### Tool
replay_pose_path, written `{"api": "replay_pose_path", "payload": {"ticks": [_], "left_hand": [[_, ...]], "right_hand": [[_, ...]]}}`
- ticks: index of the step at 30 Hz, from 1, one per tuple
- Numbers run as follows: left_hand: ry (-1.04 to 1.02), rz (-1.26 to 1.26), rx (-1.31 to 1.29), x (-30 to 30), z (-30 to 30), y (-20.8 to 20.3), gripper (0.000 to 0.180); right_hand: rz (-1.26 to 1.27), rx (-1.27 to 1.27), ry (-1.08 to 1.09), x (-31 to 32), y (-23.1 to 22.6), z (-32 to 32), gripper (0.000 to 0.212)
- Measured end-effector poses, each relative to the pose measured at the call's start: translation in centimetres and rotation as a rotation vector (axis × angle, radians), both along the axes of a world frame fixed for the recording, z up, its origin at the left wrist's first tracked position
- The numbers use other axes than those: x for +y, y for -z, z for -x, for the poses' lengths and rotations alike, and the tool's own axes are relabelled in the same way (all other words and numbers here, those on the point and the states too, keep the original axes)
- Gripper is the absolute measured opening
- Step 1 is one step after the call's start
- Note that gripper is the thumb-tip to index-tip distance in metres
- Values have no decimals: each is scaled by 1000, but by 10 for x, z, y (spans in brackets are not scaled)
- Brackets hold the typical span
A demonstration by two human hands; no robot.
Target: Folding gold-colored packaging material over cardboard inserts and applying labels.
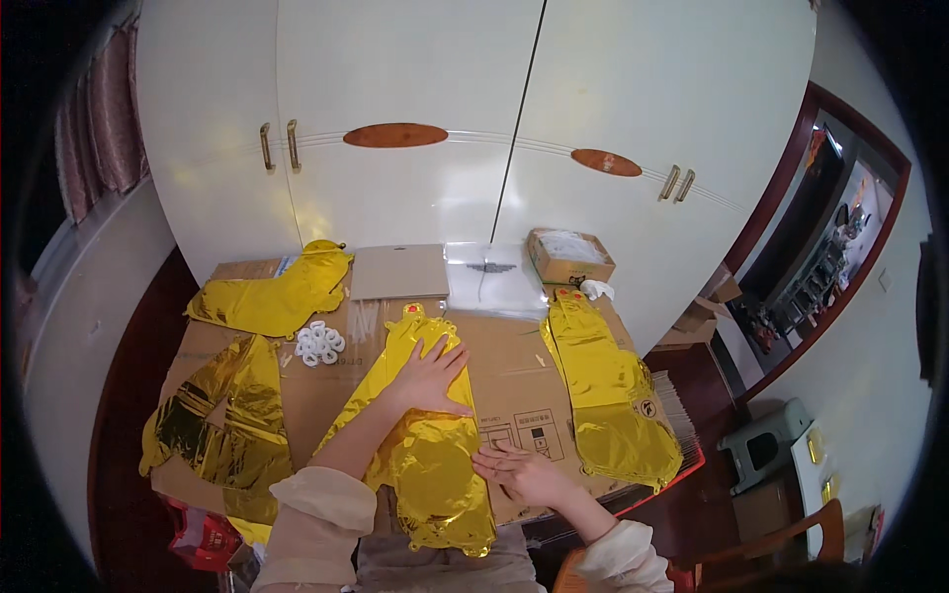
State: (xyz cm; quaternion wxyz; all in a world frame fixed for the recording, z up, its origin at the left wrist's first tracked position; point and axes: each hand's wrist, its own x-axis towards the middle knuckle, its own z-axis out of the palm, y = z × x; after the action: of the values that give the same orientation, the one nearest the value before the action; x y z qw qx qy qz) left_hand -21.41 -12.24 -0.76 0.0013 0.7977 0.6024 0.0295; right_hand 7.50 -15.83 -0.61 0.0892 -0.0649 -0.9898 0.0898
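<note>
A flat gold foil balloon (432, 465) lies lengthwise before me on the cardboard-covered table, its near end hanging at the table's front edge. My left hand (432, 378) rests flat on its upper part, fingers spread. At the balloon's right edge lies my right hand (521, 472), fingers stretched out and touching the foil. Neither hand grips anything. Another gold foil balloon (608, 395) lies flat to the right. On the left are a crumpled gold foil piece (247, 415) and, behind it, a further gold foil balloon (282, 292).
White rings (319, 343) sit in a pile at left. Behind are a grey cardboard sheet (400, 271), clear plastic bags (491, 279) and a small carton (570, 257) with white contents. White cabinets (395, 59) stand beyond. A grey stool (766, 445) is on the right.
</note>
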Motion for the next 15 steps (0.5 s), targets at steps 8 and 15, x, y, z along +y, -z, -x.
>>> {"api": "replay_pose_path", "payload": {"ticks": [8,15], "left_hand": [[-25,64,41,2,-3,-9,125],[-85,144,120,13,-12,-16,130]], "right_hand": [[87,118,54,-12,-1,-1,45],[82,125,54,-10,5,-2,43]]}}
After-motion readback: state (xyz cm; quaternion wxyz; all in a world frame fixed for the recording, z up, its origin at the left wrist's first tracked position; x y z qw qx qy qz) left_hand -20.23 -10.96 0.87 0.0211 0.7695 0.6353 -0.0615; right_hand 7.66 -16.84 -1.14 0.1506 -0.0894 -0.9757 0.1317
